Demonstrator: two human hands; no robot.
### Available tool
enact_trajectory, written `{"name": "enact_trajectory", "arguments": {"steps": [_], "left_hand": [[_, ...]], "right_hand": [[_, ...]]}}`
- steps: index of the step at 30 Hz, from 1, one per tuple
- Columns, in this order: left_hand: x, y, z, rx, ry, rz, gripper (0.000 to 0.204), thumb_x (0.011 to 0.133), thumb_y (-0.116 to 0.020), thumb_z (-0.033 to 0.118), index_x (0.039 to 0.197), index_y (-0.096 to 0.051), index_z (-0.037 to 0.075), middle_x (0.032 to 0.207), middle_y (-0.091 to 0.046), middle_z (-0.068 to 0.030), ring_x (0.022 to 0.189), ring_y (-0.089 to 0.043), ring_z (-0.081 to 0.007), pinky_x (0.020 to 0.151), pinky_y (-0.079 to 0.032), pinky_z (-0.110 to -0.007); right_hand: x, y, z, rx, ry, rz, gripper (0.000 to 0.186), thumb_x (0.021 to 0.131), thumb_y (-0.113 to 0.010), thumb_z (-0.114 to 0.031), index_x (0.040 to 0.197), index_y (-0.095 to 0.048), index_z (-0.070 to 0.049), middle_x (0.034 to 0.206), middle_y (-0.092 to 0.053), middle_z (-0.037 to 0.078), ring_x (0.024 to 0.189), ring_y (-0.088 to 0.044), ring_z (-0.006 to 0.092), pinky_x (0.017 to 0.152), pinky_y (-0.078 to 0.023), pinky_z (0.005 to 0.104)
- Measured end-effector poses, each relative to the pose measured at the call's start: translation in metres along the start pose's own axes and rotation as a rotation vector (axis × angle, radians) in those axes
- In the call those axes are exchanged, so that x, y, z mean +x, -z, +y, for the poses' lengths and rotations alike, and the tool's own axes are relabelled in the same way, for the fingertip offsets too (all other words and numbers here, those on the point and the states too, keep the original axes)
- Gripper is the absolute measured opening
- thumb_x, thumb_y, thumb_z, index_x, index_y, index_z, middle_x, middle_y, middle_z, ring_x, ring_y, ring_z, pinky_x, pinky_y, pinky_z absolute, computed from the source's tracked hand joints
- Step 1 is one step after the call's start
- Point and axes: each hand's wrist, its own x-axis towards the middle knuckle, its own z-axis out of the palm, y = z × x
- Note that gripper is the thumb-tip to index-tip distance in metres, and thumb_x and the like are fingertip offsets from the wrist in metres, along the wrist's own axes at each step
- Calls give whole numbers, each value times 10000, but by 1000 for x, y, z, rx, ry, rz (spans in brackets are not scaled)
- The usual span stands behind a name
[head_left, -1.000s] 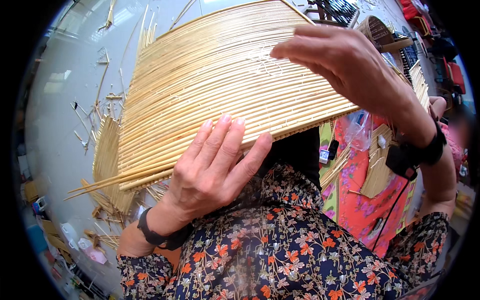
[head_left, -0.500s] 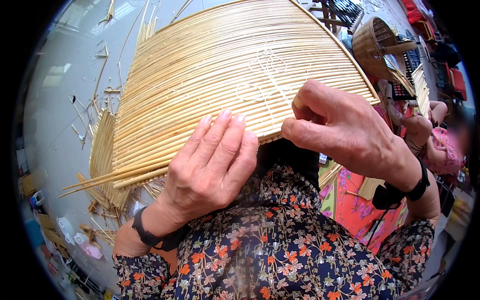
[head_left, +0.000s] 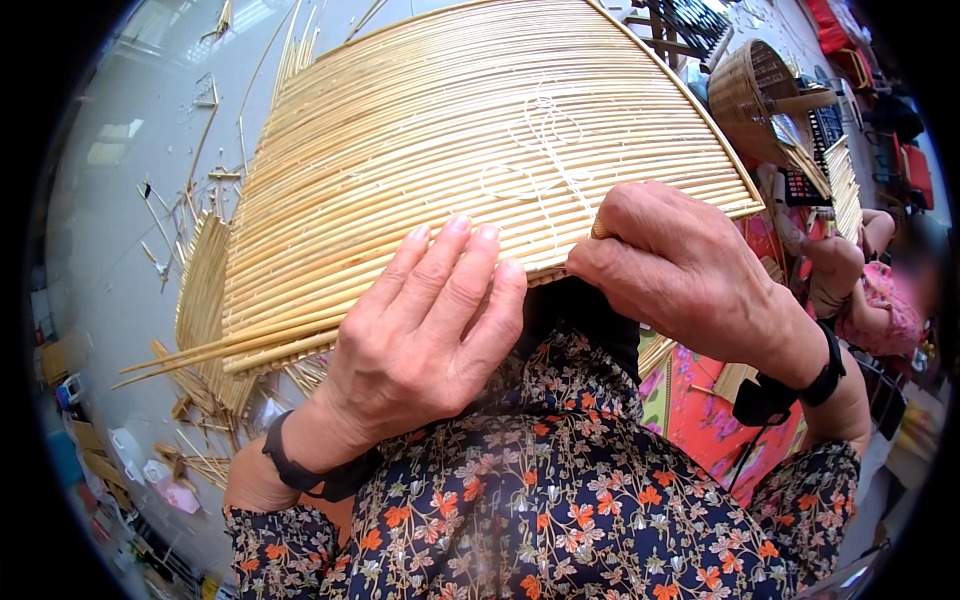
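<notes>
A wide mat of thin golden bamboo sticks (head_left: 400,120) lies over my lap, with loose white thread (head_left: 540,135) looped on its right half. My left hand (head_left: 430,340) rests flat on the mat's near edge, fingers stretched out, beside several longer sticks (head_left: 180,358) poking out leftward. My right hand (head_left: 680,280) is closed in a pinch at that same edge, a brassy band on one finger, where the thread runs down toward it; what its fingertips hold is hidden.
On the grey floor (head_left: 140,210) lie bamboo scraps and a smaller stick panel (head_left: 205,295). A woven basket (head_left: 750,95) stands at upper right. A co-worker's bare leg and pink floral clothing (head_left: 875,320) show at right, beside a red floral cloth (head_left: 690,415).
My right hand has come down from above the mat to its near edge and closed, uncovering the thread. Since half a second ago it has shifted slightly downward. My left hand stays on the mat.
</notes>
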Motion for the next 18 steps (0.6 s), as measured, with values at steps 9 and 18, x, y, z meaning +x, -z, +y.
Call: {"name": "enact_trajectory", "arguments": {"steps": [9, 18], "left_hand": [[-1, 1, 1, -4, 8, 7, 279, 927, -696, 66, 1189, -742, -17, 1233, -744, -223, 1180, -733, -392, 1018, -606, -497], [-1, -4, 1, -14, 6, 18, 295, 918, -699, 53, 1200, -736, -26, 1235, -741, -232, 1181, -731, -400, 1011, -605, -505]], "right_hand": [[9, 8, -14, -32, -21, -87, 223, 793, -731, -68, 993, -650, -11, 847, -435, 89, 721, -535, 261, 608, -445, 391], [18, -7, -12, -88, -25, -136, 128, 853, -658, -95, 810, -590, 5, 874, -517, 153, 796, -627, 327, 690, -524, 429]]}}
